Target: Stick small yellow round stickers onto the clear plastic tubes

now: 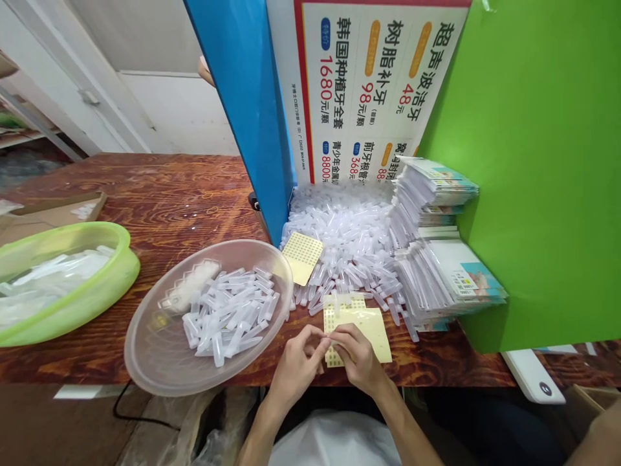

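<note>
My left hand and my right hand meet at their fingertips near the table's front edge. Both are closed in a pinch, and whatever sits between the fingers is too small to make out. Beneath them lie yellow sheets with rows of small round stickers. Just beyond is a large heap of small translucent white plastic tubes, with another yellow sticker sheet resting at its left side. To the left, a translucent plastic bowl holds more such tubes and a whitish bundle.
Stacks of printed cards stand right of the heap, against a green panel. A blue panel and printed price board enclose the back. A lime-green basin and cardboard tray are far left; a white device is at right.
</note>
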The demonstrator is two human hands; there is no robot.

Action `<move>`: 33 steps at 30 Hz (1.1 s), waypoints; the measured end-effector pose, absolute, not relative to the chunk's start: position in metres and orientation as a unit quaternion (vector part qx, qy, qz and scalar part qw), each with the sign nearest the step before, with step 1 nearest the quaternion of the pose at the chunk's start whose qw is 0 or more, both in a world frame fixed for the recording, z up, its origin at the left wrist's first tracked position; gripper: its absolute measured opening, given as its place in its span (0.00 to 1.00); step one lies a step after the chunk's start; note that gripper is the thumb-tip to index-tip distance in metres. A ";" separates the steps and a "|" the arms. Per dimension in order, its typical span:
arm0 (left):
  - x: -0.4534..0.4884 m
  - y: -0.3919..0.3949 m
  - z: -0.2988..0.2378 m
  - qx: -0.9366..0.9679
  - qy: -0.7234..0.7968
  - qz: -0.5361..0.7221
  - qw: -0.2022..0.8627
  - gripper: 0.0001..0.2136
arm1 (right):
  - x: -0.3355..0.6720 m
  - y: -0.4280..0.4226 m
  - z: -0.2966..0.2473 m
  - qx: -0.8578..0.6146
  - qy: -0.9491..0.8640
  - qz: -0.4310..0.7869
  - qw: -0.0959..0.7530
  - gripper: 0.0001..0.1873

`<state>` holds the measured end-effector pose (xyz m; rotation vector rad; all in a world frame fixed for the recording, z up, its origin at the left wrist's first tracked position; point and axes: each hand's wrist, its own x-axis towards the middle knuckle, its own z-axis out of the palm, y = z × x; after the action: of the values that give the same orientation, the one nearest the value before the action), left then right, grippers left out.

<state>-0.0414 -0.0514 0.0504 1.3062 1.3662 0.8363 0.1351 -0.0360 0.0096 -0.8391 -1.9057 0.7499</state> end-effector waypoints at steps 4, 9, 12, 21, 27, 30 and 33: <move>-0.081 -0.067 0.096 0.543 0.654 0.395 0.349 0.15 | 0.125 -0.015 0.022 -0.409 -0.777 0.219 0.424 0.16; -0.142 -0.060 0.120 0.534 0.735 0.412 -0.072 0.13 | 0.117 0.020 0.012 -0.546 -0.777 0.102 0.295 0.06; -0.145 -0.059 0.114 0.587 0.680 0.409 -0.159 0.08 | 0.115 0.028 0.001 -0.570 -0.777 0.063 0.260 0.05; -0.040 -0.074 0.041 0.784 0.517 0.257 0.231 0.04 | 0.135 0.009 0.005 -0.557 -0.696 0.225 0.394 0.10; -0.026 -0.064 0.016 0.788 0.535 0.179 0.247 0.03 | 0.151 -0.007 -0.005 -0.559 -0.611 0.352 0.436 0.12; -0.024 -0.063 0.019 0.786 0.534 0.173 0.260 0.04 | 0.151 -0.009 -0.008 -0.561 -0.605 0.351 0.443 0.12; -0.024 -0.065 0.021 0.782 0.530 0.176 0.276 0.06 | 0.148 -0.008 -0.007 -0.558 -0.619 0.338 0.437 0.11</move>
<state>-0.0245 -0.0653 0.0212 2.1021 1.4254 0.4722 0.1478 -0.0078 -0.0066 -1.3888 -1.5381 0.8408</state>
